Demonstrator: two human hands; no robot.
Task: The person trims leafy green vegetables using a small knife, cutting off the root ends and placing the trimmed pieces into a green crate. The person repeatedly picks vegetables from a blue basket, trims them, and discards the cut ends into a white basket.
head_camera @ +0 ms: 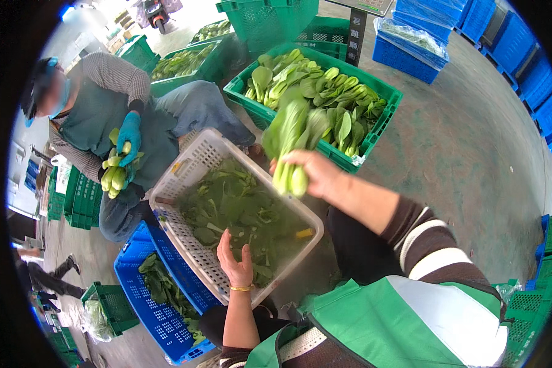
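My right hand is closed around the stalks of several bok choy, slightly blurred, above the right rim of a white plastic basket. Loose leaves lie inside that basket. Over its near part is my left hand, empty, fingers apart, with a gold-coloured bracelet at the wrist. Beyond the held bunch, a green crate is filled with bok choy. A blue crate with greens stands left of the basket.
A co-worker in blue gloves sits at the left, holding bok choy. More green crates and a scale post stand behind. Blue crates line the back right; green crates are stacked at the right edge.
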